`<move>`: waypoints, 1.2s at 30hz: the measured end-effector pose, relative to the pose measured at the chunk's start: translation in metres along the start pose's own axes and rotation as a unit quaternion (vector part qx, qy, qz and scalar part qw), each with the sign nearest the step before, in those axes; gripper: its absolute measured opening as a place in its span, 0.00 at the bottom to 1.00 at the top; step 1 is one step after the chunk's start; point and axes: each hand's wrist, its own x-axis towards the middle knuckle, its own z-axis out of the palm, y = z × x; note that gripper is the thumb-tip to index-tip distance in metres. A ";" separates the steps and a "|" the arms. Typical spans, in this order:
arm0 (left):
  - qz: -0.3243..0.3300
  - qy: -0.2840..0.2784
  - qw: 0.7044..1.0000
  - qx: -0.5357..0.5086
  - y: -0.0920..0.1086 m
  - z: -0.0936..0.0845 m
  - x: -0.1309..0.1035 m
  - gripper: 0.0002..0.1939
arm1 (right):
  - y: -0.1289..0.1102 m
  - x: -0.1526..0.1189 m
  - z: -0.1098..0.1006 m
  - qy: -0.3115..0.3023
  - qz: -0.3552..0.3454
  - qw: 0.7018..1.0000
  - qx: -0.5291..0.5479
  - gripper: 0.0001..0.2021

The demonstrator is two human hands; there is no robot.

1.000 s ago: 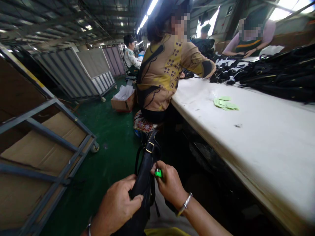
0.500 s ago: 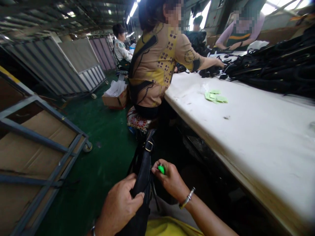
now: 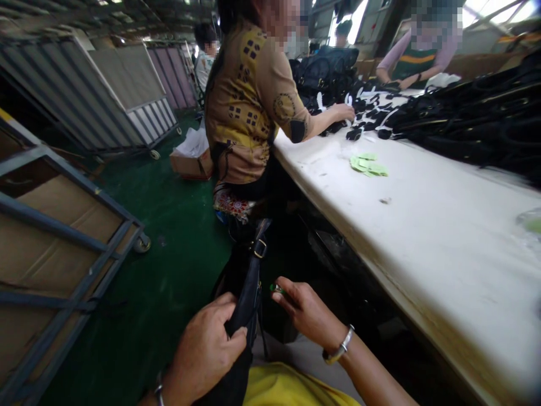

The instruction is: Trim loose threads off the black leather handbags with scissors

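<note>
A black bag (image 3: pixel 247 287) with a gold-coloured buckle (image 3: pixel 260 248) rests upright on my lap. My left hand (image 3: pixel 213 338) is closed on its near edge, thumb on one side and fingers on the other. To the right of the bag, apart from it, my right hand (image 3: pixel 302 310) pinches a small green tool (image 3: pixel 276 288) with a bit of metal showing at its tip. Most of the tool is hidden inside the fingers. A strap or cord hangs down the bag's right side.
A white table (image 3: pixel 422 237) on the right bears green slips (image 3: pixel 368 165), black-and-white pieces and a black heap (image 3: pixel 477 121). A person (image 3: pixel 245 107) sits ahead beside it; another (image 3: pixel 416 56) is across. Wheeled frames (image 3: pixel 54 225) and a cardboard box (image 3: pixel 192 163) stand left.
My right hand has moved right, away from the bag, and turned the green tool. My left hand keeps its hold. The seated person's arm has drawn back leftward, and the view has shifted slightly.
</note>
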 end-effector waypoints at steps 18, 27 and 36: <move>0.013 0.001 1.000 -0.004 0.002 0.003 -0.001 0.05 | 0.002 0.003 0.004 -0.003 0.007 0.996 0.093 0.09; 0.012 0.004 1.000 -0.001 0.003 0.003 0.000 0.04 | -0.009 0.006 0.004 0.055 0.078 0.995 -0.040 0.22; 0.010 -0.012 1.000 0.015 0.003 0.003 0.000 0.04 | -0.005 0.017 0.018 0.107 0.093 0.989 -0.038 0.19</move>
